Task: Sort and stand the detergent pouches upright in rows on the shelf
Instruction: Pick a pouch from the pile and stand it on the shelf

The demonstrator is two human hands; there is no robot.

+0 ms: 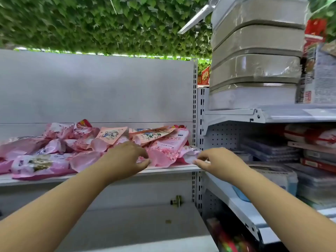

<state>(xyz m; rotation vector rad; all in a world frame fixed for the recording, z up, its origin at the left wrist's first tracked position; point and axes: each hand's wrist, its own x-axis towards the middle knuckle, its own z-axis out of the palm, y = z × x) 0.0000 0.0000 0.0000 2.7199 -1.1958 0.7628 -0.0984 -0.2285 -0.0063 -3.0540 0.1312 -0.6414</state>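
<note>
1. Head view: I see the detergent pouches (94, 142) lying in a loose pink heap on the white shelf (169, 169), flat or leaning on each other, none standing upright in a row.
2. My left hand (127, 157) reaches over the shelf's front edge, fingers loosely curled, thumb and forefinger close together at the lower edge of a large pink pouch (167, 151). The blur keeps me from telling whether it actually pinches the pouch.
3. My right hand (212, 160) is at the right end of the shelf, fingers curled, its fingertips (197, 161) pinching the corner of a pale pouch (190, 154) that lies beside the slotted upright (195, 106).
4. The two hands are apart, with the large pink pouch between them.
5. To the right, a neighbouring shelf unit (236, 115) carries stacked wrapped grey containers (254, 57) on top and packaged goods (312, 151) below.
6. Green artificial leaves (100, 24) cover the ceiling above.
</note>
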